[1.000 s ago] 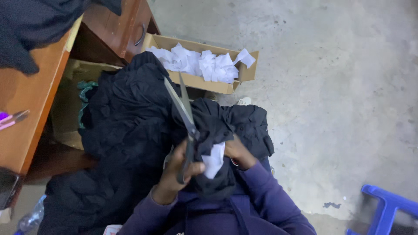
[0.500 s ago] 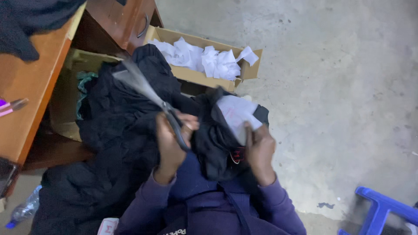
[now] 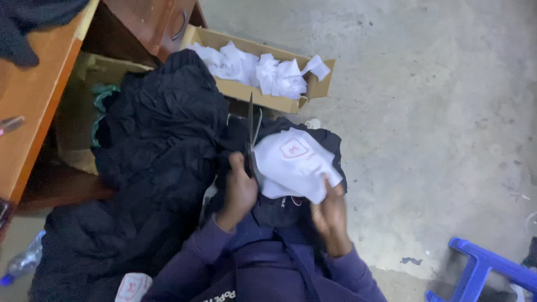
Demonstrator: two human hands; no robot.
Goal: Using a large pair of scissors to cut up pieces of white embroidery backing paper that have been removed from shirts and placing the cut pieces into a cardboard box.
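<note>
My left hand (image 3: 239, 190) grips a pair of metal scissors (image 3: 250, 131), blades pointing up and away from me. My right hand (image 3: 330, 215) holds a dark garment (image 3: 330, 142) on my lap by the white fabric label (image 3: 293, 162) with a small red mark. The scissor blades lie along the label's left edge. Both arms wear purple sleeves.
A large heap of dark clothes (image 3: 151, 168) fills the left. A cardboard box (image 3: 263, 100) holding several white cut labels lies on the concrete floor ahead. A wooden desk (image 3: 33, 100) with a drawer stands at the left, a blue plastic stool (image 3: 486, 268) at the lower right, a plastic bottle (image 3: 22, 260) at the lower left.
The scissors swung from tilted left to nearly upright against the label. The white label was pulled out flatter and now shows larger on top of the dark garment.
</note>
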